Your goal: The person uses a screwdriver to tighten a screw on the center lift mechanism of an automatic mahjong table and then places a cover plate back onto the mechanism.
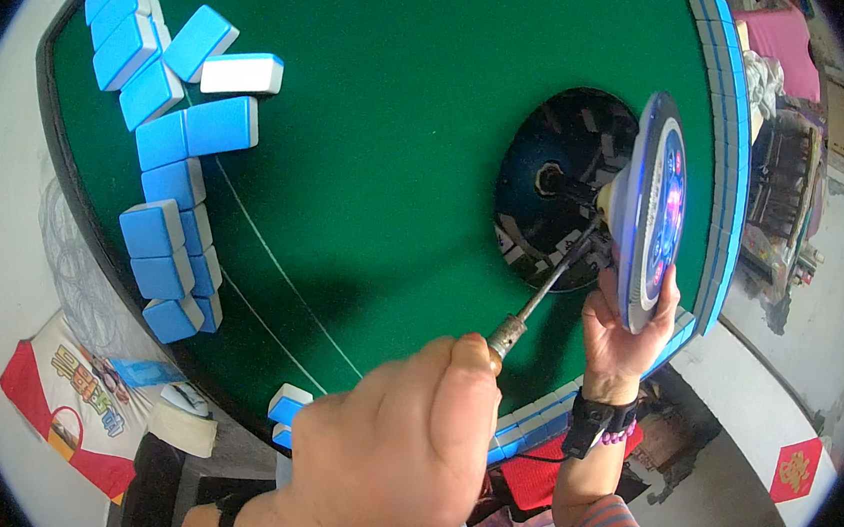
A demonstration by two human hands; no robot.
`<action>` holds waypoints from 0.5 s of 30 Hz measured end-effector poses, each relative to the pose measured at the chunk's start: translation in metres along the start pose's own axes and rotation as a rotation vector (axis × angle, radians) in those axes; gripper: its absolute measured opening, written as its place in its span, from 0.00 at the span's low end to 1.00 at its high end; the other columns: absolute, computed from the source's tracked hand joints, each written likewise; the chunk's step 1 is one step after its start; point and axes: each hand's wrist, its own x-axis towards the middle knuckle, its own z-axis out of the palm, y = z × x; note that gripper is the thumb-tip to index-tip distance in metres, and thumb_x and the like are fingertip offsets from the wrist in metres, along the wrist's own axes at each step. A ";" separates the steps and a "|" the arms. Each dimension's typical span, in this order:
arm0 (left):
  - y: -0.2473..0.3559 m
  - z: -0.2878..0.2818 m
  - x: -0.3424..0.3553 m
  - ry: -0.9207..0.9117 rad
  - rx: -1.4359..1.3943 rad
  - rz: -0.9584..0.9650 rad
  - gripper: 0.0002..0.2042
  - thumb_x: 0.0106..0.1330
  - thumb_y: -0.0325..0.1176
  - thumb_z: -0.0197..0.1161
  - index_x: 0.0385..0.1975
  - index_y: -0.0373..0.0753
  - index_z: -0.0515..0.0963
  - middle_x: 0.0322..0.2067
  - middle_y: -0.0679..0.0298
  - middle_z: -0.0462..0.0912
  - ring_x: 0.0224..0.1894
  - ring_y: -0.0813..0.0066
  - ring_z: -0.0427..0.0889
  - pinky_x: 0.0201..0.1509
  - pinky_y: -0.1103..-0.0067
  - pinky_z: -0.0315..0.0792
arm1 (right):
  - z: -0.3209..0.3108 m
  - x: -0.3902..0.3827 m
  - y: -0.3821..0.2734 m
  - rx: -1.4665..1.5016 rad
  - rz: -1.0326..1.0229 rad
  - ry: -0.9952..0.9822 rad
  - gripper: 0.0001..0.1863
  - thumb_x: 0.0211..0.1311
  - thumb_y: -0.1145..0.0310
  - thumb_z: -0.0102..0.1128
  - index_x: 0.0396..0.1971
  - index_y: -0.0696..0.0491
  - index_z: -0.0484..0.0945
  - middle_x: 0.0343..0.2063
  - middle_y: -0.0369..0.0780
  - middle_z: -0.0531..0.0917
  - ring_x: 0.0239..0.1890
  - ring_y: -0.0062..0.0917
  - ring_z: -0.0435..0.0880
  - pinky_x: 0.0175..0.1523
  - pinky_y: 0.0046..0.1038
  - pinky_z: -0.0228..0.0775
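Screwdriver [539,299] gripped in closed left hand [395,462], shaft pointing up and right, tip down in dark round opening [550,179] at middle of green tabletop [371,159]. Round panel [652,213] with glowing lights tilted up on edge just right of opening, pinched at lower rim by right hand [622,331]. Blue and white tiles [187,133] scattered along left side; row of tiles [727,160] at right edge.

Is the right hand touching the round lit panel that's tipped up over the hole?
Touching. The head view shows the right hand gripping the lower edge of the round panel, fingers wrapped over its rim, holding it on edge above the black opening.
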 end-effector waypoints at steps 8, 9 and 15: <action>-0.047 0.009 0.012 -0.252 -0.993 -0.497 0.08 0.64 0.24 0.63 0.40 0.28 0.77 0.29 0.64 0.83 0.29 0.89 0.76 0.30 0.87 0.69 | -0.008 0.000 -0.002 -0.029 0.004 -0.029 0.22 0.71 0.52 0.51 0.52 0.54 0.75 0.37 0.42 0.85 0.21 0.25 0.79 0.16 0.21 0.61; -0.050 0.013 0.010 -0.262 -1.045 -0.500 0.08 0.64 0.23 0.62 0.40 0.28 0.77 0.30 0.64 0.83 0.29 0.89 0.76 0.31 0.87 0.69 | -0.004 0.000 -0.001 -0.056 -0.022 -0.027 0.22 0.71 0.52 0.51 0.52 0.55 0.74 0.37 0.42 0.84 0.22 0.24 0.78 0.16 0.20 0.60; -0.035 0.017 -0.001 0.132 -0.366 -0.211 0.16 0.51 0.24 0.73 0.38 0.35 0.74 0.28 0.57 0.80 0.25 0.64 0.82 0.28 0.74 0.75 | 0.000 0.001 0.000 -0.031 -0.002 -0.092 0.22 0.72 0.53 0.49 0.52 0.57 0.73 0.37 0.43 0.83 0.18 0.18 0.66 0.16 0.19 0.56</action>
